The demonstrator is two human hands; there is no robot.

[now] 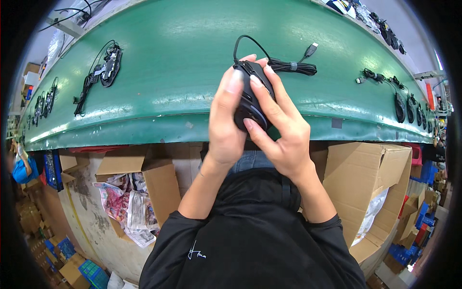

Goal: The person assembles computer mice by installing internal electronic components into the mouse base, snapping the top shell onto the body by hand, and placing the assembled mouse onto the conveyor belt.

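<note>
A black computer mouse (249, 98) is held between both hands over the near edge of the green bench (183, 62). My left hand (226, 118) grips its left side, the thumb slightly blurred over the top. From the right, my right hand (288, 126) closes round it, with the thumb low on the back and the fingers along the side. The mouse's cord loops up from its front end to a tied cable bundle (296, 67) on the bench, where the USB plug (312, 49) sticks out. The mouse's underside is hidden.
An opened mouse with bare circuitry (110, 67) lies to the left with its cable; several more are farther left. Finished-looking mice (400, 107) line the right side. Below the bench stand a cardboard box with newspaper (161, 192) and another box (353, 178).
</note>
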